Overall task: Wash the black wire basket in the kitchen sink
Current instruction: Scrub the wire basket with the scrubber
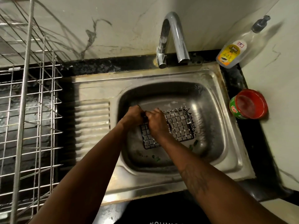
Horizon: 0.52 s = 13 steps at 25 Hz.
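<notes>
Two bare forearms enter from the lower edge, the left forearm (90,159) and the right forearm (202,175), converging over the basin. Left hand (134,114): fingers curled, gripping the left rim of the black wire basket (179,125). Right hand (156,122): knuckles up, fingers curled, touching the left hand at the same rim; whether it clasps the wire or something else cannot be told. The basket lies flat on the floor of the steel sink (210,110), near the basin's middle. Small green scraps (157,158) lie on the basin floor on the basket's near side. A ribbed drainboard (92,123) adjoins the basin on the left, with a steel wire dish rack (32,110) beside it. On the right counter sits a green tub (249,104) with a red top. Farthest back are a curved chrome faucet (176,33) and, in the corner, a clear yellow-labelled pump bottle (233,52).
</notes>
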{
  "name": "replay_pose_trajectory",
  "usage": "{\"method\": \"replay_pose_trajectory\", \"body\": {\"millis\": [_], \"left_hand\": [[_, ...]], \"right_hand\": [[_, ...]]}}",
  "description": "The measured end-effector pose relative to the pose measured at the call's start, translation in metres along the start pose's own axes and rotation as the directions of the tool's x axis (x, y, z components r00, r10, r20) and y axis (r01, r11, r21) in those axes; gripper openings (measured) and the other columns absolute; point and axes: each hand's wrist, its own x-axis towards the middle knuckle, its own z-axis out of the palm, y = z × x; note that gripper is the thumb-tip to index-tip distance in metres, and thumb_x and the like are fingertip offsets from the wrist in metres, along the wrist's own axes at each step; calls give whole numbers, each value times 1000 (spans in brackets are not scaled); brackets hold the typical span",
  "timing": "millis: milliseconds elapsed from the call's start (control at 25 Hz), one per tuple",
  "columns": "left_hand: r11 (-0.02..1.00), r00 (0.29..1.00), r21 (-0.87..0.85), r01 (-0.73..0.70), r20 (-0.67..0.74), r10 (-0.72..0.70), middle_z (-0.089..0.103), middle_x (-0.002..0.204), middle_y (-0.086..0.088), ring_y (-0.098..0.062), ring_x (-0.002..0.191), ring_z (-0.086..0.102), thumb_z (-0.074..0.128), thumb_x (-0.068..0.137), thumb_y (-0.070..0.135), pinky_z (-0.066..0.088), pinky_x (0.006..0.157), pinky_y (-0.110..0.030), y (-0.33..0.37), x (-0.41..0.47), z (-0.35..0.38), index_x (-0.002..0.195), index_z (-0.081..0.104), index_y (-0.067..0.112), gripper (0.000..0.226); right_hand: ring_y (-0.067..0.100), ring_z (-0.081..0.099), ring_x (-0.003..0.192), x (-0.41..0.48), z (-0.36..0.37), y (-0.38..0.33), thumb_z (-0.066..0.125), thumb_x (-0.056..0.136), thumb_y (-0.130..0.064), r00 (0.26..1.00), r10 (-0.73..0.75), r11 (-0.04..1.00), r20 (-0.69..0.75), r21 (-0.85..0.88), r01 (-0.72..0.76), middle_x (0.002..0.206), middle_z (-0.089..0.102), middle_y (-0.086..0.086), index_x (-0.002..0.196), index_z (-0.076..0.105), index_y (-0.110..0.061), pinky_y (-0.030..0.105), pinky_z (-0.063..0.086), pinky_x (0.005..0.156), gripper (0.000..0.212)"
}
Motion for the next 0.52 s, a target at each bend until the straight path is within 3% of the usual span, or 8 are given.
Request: {"method": "replay_pose_trajectory", "body": {"millis": [80,160,240,280,440,520], "left_hand": [[1000,999,13,-29,30,28,75,111,-7,-24,108,67,71,90,27,44,89,-25,-8,1,1,112,77,15,25],[999,1000,-37,4,25,-3,75,114,-1,-18,111,66,74,89,27,39,89,-18,-12,-1,3,114,77,18,27],[988,997,-137,73,3,-74,74,118,1,-14,113,65,78,86,25,38,90,-14,-12,0,6,117,76,17,32],[982,996,-167,93,0,-94,74,119,1,-13,113,66,80,84,24,38,90,-12,-13,1,8,117,76,15,34],[979,995,-183,93,-29,-100,76,113,-2,-15,108,69,80,83,20,44,91,-14,-9,1,11,111,78,12,30],[979,994,-183,89,-50,-100,76,112,-5,-18,108,69,79,84,19,47,98,-19,-6,1,12,111,78,10,29]], "right_hand": [[24,58,87,-3,5,3,59,94,-11,999,-3,999,33,48,1,87,72,6,98,77,-14,33,48,75,18],[19,61,91,-12,-1,25,57,93,-1,1000,19,998,-4,52,-18,98,71,7,106,76,-8,28,51,80,24],[5,60,89,-21,-21,59,55,97,-1,984,163,986,-68,38,-161,102,69,4,109,74,-7,9,46,77,23],[4,61,86,-24,-33,77,56,98,-3,968,227,974,-105,21,-226,102,69,5,109,75,-8,8,45,74,22],[27,69,86,-28,-71,131,64,90,-2,873,456,878,-174,-68,-473,100,74,14,112,75,-9,36,58,77,25],[28,70,87,-26,-69,113,63,91,-1,877,455,884,-153,-44,-466,100,74,15,110,75,-9,31,56,76,23]]}}
